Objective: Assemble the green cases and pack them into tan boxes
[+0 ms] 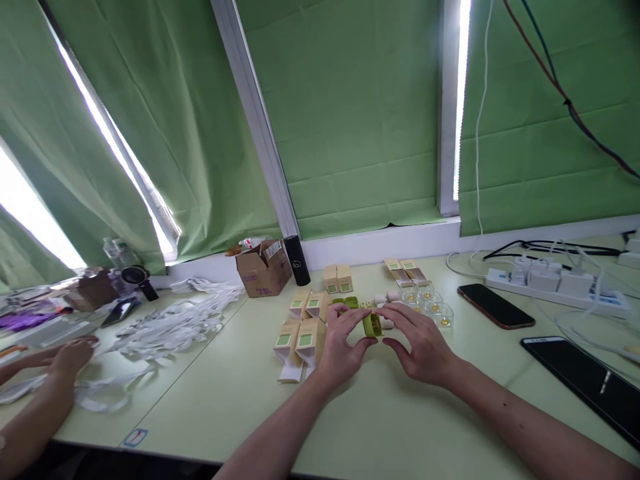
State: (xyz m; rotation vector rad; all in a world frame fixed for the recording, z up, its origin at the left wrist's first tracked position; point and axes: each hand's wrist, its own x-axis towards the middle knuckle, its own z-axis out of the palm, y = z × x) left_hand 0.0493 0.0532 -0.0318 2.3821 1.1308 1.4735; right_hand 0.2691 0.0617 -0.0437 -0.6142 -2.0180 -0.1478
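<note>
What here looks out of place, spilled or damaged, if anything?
Nothing looks spilled or broken. Two spots look untidy: white strips lie in a loose tangle at the left, and cables loop messily by the power strip at the right. The green piece in the left hand shows no clear damage, though it is partly covered.

1. Table [235, 413]: pale green top, crossed by a seam.
2. Left of seam: heap of white strips [173, 323]; small marked sticker [135, 437] by the front edge.
3. Rear: cardboard box [261, 272], flaps raised, beside an upright black cylinder [297, 261].
4. Centre: small beige cartons [311, 339] with green labels, in groups; clear containers [434, 308] with yellow centres.
5. Right: dark phone [495, 306], larger black device [585, 380], white power strip [555, 291] bearing plugs.
</note>
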